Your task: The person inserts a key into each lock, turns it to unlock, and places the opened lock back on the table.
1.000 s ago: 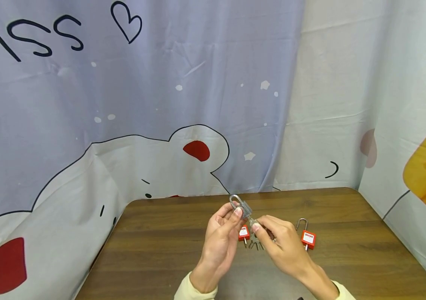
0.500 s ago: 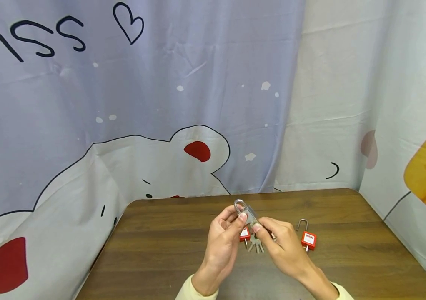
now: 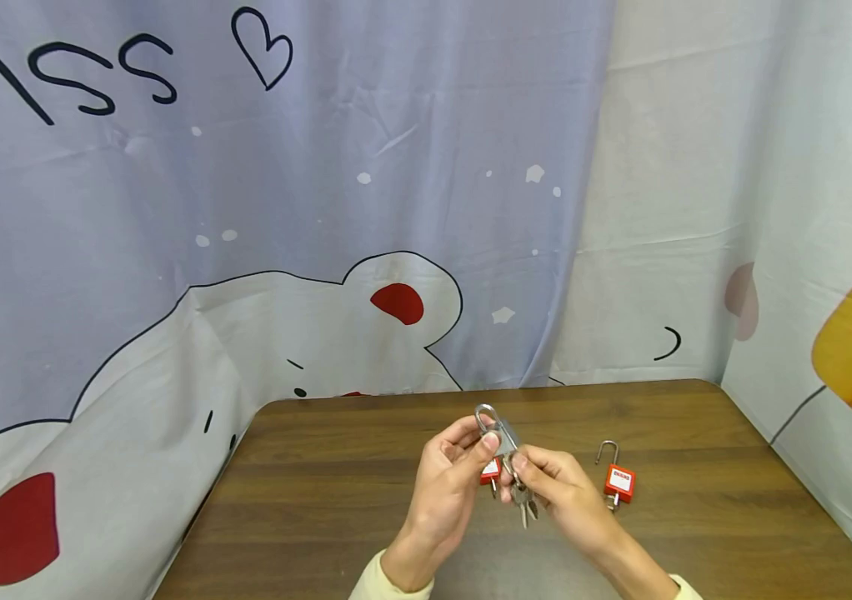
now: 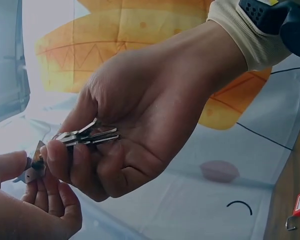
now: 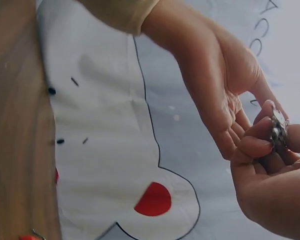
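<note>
A transparent padlock (image 3: 504,440) with a silver shackle is in the air above the table, shackle pointing up. My left hand (image 3: 444,487) pinches its body between thumb and fingers. At its lower end my right hand (image 3: 564,496) pinches a bunch of silver keys (image 3: 526,506), several of which hang below the fingertips. In the left wrist view the keys (image 4: 92,137) lie against the right palm, and the padlock (image 4: 34,172) is partly covered by the left fingers. Whether a key sits in the padlock is hidden by the fingers.
A red padlock (image 3: 490,472) with a key below it lies behind the hands, partly hidden. To the right, another red padlock (image 3: 619,482) has its shackle raised and keys at its bottom. Printed curtains (image 3: 396,200) hang behind the brown wooden table (image 3: 321,500).
Both hands with the padlock have shifted slightly right and down. The right fingers have turned, and the keys, fanned out before, now hang lower and bunched. The red padlocks stay put.
</note>
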A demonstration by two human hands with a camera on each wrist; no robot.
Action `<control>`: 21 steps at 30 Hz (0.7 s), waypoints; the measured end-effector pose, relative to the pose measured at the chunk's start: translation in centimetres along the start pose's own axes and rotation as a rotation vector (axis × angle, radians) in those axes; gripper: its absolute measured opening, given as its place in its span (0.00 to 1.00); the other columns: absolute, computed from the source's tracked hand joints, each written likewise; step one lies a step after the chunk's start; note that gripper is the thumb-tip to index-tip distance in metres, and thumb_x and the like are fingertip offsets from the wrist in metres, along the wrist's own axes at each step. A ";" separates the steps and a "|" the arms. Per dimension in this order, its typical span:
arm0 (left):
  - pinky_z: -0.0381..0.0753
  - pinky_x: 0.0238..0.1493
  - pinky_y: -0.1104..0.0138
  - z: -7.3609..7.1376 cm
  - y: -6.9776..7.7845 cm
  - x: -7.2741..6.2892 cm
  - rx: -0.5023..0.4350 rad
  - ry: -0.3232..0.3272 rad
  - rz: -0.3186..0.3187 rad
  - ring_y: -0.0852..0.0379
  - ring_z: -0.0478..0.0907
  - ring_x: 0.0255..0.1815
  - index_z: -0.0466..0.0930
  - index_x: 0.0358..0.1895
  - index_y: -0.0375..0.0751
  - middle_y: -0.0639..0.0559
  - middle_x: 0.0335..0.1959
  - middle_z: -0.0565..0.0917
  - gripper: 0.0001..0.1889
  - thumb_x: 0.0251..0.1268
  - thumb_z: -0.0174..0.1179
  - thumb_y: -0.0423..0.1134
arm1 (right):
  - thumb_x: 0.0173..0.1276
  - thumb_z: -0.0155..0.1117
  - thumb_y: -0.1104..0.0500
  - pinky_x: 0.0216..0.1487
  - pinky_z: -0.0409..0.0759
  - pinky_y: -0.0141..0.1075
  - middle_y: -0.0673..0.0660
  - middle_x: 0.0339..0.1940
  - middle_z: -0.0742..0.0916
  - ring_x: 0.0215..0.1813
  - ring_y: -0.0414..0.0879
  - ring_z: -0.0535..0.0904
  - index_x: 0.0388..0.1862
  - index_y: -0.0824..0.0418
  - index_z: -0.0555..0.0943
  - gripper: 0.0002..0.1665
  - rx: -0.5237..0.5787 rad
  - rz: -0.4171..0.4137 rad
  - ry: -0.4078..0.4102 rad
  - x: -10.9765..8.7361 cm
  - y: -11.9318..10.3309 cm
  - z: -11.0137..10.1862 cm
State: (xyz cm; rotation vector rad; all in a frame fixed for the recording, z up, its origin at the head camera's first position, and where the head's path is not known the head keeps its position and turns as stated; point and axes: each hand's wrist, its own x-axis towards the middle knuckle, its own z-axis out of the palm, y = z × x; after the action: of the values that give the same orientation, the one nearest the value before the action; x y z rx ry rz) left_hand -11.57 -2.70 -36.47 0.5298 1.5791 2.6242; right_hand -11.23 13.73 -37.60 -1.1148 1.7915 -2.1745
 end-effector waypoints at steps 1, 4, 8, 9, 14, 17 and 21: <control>0.77 0.52 0.71 0.0 0.0 0.0 0.002 -0.003 0.001 0.65 0.77 0.42 0.79 0.45 0.43 0.57 0.40 0.81 0.07 0.66 0.60 0.31 | 0.80 0.37 0.66 0.38 0.78 0.30 0.44 0.35 0.82 0.38 0.34 0.79 0.39 0.62 0.78 0.19 0.068 0.018 -0.021 0.0 0.0 0.0; 0.77 0.53 0.71 0.0 0.0 -0.1 0.006 -0.014 0.008 0.65 0.78 0.44 0.79 0.46 0.43 0.57 0.42 0.81 0.08 0.66 0.60 0.31 | 0.81 0.35 0.63 0.43 0.77 0.26 0.44 0.36 0.81 0.39 0.33 0.78 0.41 0.58 0.78 0.20 0.236 0.074 -0.062 -0.2 0.1 0.0; 0.77 0.52 0.73 0.0 0.0 -0.2 0.000 -0.025 0.007 0.65 0.78 0.45 0.79 0.46 0.44 0.58 0.43 0.81 0.09 0.66 0.60 0.30 | 0.81 0.32 0.61 0.42 0.74 0.27 0.45 0.32 0.80 0.36 0.35 0.75 0.39 0.58 0.77 0.22 0.386 0.122 -0.081 -0.4 0.4 0.2; 0.77 0.52 0.73 0.0 0.0 -0.2 -0.001 -0.028 0.006 0.65 0.78 0.45 0.79 0.46 0.45 0.58 0.43 0.81 0.09 0.66 0.60 0.30 | 0.81 0.31 0.61 0.42 0.72 0.28 0.46 0.31 0.79 0.35 0.36 0.74 0.38 0.59 0.77 0.22 0.424 0.126 -0.090 -0.5 0.5 0.3; 0.78 0.50 0.74 0.1 -0.1 -0.4 -0.010 -0.028 -0.011 0.66 0.78 0.45 0.78 0.46 0.45 0.59 0.43 0.81 0.09 0.66 0.60 0.30 | 0.81 0.25 0.61 0.39 0.66 0.30 0.47 0.29 0.77 0.32 0.39 0.69 0.38 0.60 0.74 0.24 0.631 0.123 -0.159 -0.5 1.3 0.4; 0.78 0.50 0.73 0.1 -0.1 -0.4 -0.003 -0.031 -0.015 0.65 0.78 0.45 0.78 0.46 0.44 0.58 0.44 0.81 0.09 0.66 0.59 0.30 | 0.81 0.24 0.61 0.38 0.65 0.29 0.47 0.30 0.77 0.31 0.39 0.68 0.39 0.60 0.74 0.25 0.700 0.118 -0.175 -0.5 1.7 0.5; 0.79 0.48 0.74 0.1 -0.2 -0.4 0.016 -0.040 -0.012 0.65 0.78 0.43 0.78 0.47 0.43 0.57 0.43 0.81 0.09 0.67 0.59 0.30 | 0.82 0.26 0.61 0.41 0.73 0.28 0.47 0.33 0.82 0.35 0.37 0.76 0.41 0.60 0.78 0.27 0.604 0.101 -0.148 -0.5 2.1 0.6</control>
State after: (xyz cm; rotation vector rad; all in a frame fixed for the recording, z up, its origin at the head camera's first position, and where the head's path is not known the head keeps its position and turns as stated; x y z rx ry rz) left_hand -11.19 -2.62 -36.73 0.5676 1.5885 2.5774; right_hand -11.27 12.87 -39.68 -0.9722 0.9919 -2.2631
